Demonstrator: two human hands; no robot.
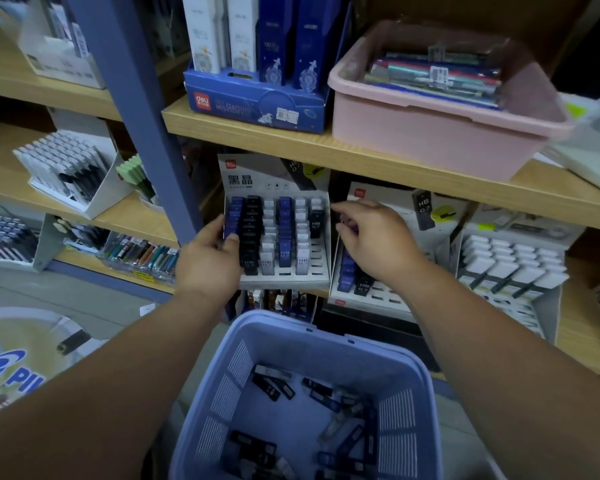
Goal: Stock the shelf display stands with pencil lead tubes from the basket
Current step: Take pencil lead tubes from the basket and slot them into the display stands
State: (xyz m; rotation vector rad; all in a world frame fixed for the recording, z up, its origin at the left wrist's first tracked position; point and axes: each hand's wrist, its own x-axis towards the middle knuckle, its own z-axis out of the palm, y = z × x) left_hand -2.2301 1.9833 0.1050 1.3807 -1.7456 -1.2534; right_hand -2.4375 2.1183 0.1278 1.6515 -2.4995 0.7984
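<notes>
A display stand (284, 281) is set on the lower wooden shelf (326, 152), leaning back, with its printed header card under the shelf edge. Pencil lead tubes (284, 233) are seated in it in columns of blue, black and white. Each tube's long axis runs up the sloped face of the stand, cap end toward the header. The rightmost column is filled only at the top.

The left hand (208, 261) is held against the stand's left side. Its fingers are curled round the left edge and its thumb is pressed on the leftmost blue column.

The right hand (371, 233) is raised between this stand and a second stand (383, 299) just beside it. Its fingers are bent and pointed left toward the first stand's right edge. Something dark is glimpsed under them, but through the blur it cannot be told whether anything is held.

Below, a blue basket (326, 336) is seen. Loose tubes (274, 384) are scattered flat on its floor, their long axes pointing every way.

On the shelf above, a pink tub (430, 133) is placed.
</notes>
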